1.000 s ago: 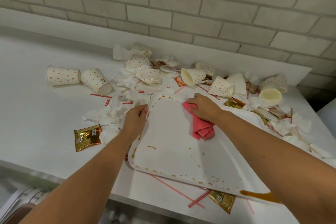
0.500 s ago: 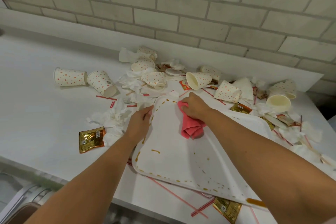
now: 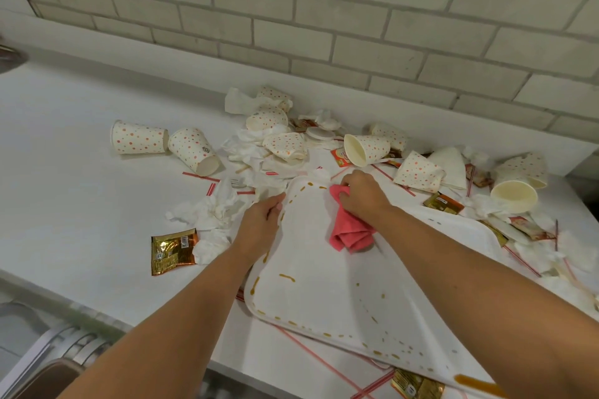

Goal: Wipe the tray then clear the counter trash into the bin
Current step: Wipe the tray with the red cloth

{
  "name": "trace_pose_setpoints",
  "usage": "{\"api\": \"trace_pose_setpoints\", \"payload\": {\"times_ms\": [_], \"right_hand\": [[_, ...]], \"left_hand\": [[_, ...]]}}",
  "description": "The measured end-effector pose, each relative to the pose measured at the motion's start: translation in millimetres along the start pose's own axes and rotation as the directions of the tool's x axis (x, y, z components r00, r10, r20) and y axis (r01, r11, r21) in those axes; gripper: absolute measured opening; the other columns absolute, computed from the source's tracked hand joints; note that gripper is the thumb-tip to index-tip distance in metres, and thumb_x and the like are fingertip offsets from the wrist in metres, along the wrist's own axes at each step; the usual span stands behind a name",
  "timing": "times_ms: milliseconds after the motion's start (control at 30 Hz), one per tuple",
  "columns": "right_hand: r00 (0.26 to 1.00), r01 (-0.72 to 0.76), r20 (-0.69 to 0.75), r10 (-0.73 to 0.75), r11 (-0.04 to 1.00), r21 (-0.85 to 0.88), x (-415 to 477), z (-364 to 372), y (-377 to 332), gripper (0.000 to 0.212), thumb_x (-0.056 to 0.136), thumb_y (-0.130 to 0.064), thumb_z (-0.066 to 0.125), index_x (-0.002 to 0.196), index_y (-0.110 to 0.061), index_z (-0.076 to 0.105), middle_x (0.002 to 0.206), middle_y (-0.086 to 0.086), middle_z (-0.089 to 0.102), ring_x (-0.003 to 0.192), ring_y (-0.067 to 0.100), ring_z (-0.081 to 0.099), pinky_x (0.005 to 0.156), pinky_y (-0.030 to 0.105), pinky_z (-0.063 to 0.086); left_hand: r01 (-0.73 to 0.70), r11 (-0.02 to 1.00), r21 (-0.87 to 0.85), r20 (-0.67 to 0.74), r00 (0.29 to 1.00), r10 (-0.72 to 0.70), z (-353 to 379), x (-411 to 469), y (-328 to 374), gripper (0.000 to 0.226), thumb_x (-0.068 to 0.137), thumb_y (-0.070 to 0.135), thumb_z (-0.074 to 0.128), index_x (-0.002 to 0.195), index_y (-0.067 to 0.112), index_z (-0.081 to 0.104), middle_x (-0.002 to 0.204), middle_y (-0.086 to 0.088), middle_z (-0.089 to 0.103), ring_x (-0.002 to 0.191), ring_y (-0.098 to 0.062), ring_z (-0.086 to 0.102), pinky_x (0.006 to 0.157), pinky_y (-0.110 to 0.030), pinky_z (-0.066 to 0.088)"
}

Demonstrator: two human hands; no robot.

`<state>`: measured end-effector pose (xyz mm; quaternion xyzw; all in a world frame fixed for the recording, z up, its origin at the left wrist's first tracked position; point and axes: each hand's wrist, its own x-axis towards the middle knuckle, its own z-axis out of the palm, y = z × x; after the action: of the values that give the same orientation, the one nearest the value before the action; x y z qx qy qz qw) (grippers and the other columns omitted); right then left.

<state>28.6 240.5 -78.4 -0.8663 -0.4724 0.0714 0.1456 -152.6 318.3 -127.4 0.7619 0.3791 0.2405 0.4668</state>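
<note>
No writing can be read. The gold foil sachet [image 3: 173, 251] at nine o'clock from the white plastic tray [image 3: 324, 295] carries a barcode and fine print that is too small to make out. One of the polka-dot paper cups [image 3: 193, 149] has a small round mark near its base, also illegible.

The tray is smooth and flat, with rounded corners and a raised lip. It lies on the white counter [image 3: 64, 188] at the centre of the view, its near edge over the counter's front. Dashes and dots of brown sauce [image 3: 287, 277] run along its rim, with a larger glossy smear toward five o'clock.

The left hand [image 3: 259, 220] grips the tray's rim at ten o'clock, thumb on top. The right hand [image 3: 363, 194] is curled on a pink cloth [image 3: 348, 232] at the tray's twelve o'clock end, and the soft folds trail back toward the wrist.

Orange-dotted cups lie tipped over from ten to two o'clock. One cream-lined cup [image 3: 366, 149] shows its open mouth. Crumpled white paper napkins [image 3: 210, 214] are heaped at ten o'clock, just beside the left hand. Thin red-and-white straws [image 3: 311, 353] poke out from under the tray at six o'clock, near a second gold sachet [image 3: 416, 387]. A pale brick-tile wall [image 3: 324, 10] stands behind.
</note>
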Motion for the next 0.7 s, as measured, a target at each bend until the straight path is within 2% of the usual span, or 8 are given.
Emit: {"api": "trace_pose_setpoints", "payload": {"times_ms": [100, 233, 400, 500, 567, 633, 700], "right_hand": [[1.000, 0.007, -0.002, -0.007, 1.000, 0.030, 6.8, 3.0, -11.5, 0.026, 0.091, -0.015, 0.051, 0.093, 0.006, 0.065, 0.104, 0.021, 0.061, 0.098, 0.033, 0.057, 0.078, 0.032, 0.043], [0.999, 0.038, 0.038, -0.039, 0.999, 0.021, 14.5, 8.2, -28.0, 0.029, 0.093, -0.016, 0.049, 0.103, 0.006, 0.064, 0.112, 0.021, 0.057, 0.105, 0.032, 0.055, 0.082, 0.031, 0.042], [0.973, 0.143, 0.182, -0.142, 0.990, 0.009, 26.3, 11.4, -38.3, 0.029, 0.094, -0.015, 0.050, 0.116, -0.004, 0.066, 0.110, 0.015, 0.046, 0.110, 0.030, 0.050, 0.084, 0.029, 0.037], [0.928, 0.224, 0.289, -0.235, 0.972, 0.070, 21.1, 4.9, -39.6, 0.035, 0.092, -0.011, 0.054, 0.127, -0.008, 0.059, 0.111, 0.012, 0.047, 0.113, 0.025, 0.049, 0.078, 0.014, 0.029], [0.873, 0.304, 0.377, -0.310, 0.949, 0.077, 14.6, -2.3, -36.0, 0.036, 0.091, -0.007, 0.056, 0.127, -0.011, 0.060, 0.116, 0.012, 0.049, 0.106, 0.020, 0.048, 0.077, 0.010, 0.026], [0.830, 0.319, 0.459, -0.317, 0.945, 0.076, 9.8, -13.0, -27.2, 0.037, 0.088, -0.004, 0.058, 0.124, -0.015, 0.062, 0.118, 0.008, 0.050, 0.101, 0.014, 0.045, 0.080, 0.011, 0.028], [0.842, 0.298, 0.461, -0.278, 0.954, 0.032, 10.4, -21.6, -15.3, 0.038, 0.087, -0.003, 0.059, 0.122, -0.017, 0.064, 0.118, 0.007, 0.054, 0.106, 0.018, 0.049, 0.089, 0.018, 0.034]], "left_hand": [[-0.010, 1.000, 0.008, -0.007, 1.000, 0.010, 0.2, -0.2, -0.7, 0.036, 0.099, 0.012, 0.039, 0.133, 0.005, 0.049, 0.137, -0.010, 0.052, 0.130, -0.020, 0.045, 0.105, -0.020, 0.030], [-0.009, 1.000, 0.002, -0.016, 1.000, 0.009, 0.8, -1.8, 1.6, 0.036, 0.099, 0.011, 0.039, 0.132, 0.004, 0.050, 0.134, -0.011, 0.054, 0.128, -0.020, 0.047, 0.100, -0.016, 0.031], [-0.004, 1.000, 0.004, -0.033, 0.999, 0.004, 0.9, -2.9, 3.6, 0.035, 0.099, 0.011, 0.039, 0.131, 0.005, 0.051, 0.122, -0.017, 0.062, 0.114, -0.033, 0.057, 0.098, -0.031, 0.042], [0.007, 1.000, 0.013, -0.042, 0.999, -0.006, 1.1, -2.8, 2.3, 0.035, 0.098, 0.011, 0.039, 0.131, 0.006, 0.052, 0.116, -0.025, 0.063, 0.110, -0.039, 0.058, 0.096, -0.038, 0.044], [0.003, 1.000, 0.019, -0.035, 0.999, -0.002, 0.9, -3.3, 2.0, 0.036, 0.098, 0.010, 0.039, 0.131, 0.007, 0.052, 0.114, -0.025, 0.064, 0.109, -0.040, 0.058, 0.095, -0.039, 0.045], [-0.014, 1.000, 0.027, -0.021, 1.000, 0.015, 0.3, -3.2, 1.7, 0.036, 0.098, 0.009, 0.038, 0.132, 0.008, 0.052, 0.116, -0.020, 0.065, 0.109, -0.038, 0.059, 0.095, -0.037, 0.045], [-0.012, 1.000, 0.025, -0.015, 1.000, 0.013, 0.1, -2.8, 2.3, 0.036, 0.099, 0.010, 0.037, 0.132, 0.009, 0.052, 0.118, -0.017, 0.065, 0.110, -0.037, 0.059, 0.096, -0.038, 0.045]]}}
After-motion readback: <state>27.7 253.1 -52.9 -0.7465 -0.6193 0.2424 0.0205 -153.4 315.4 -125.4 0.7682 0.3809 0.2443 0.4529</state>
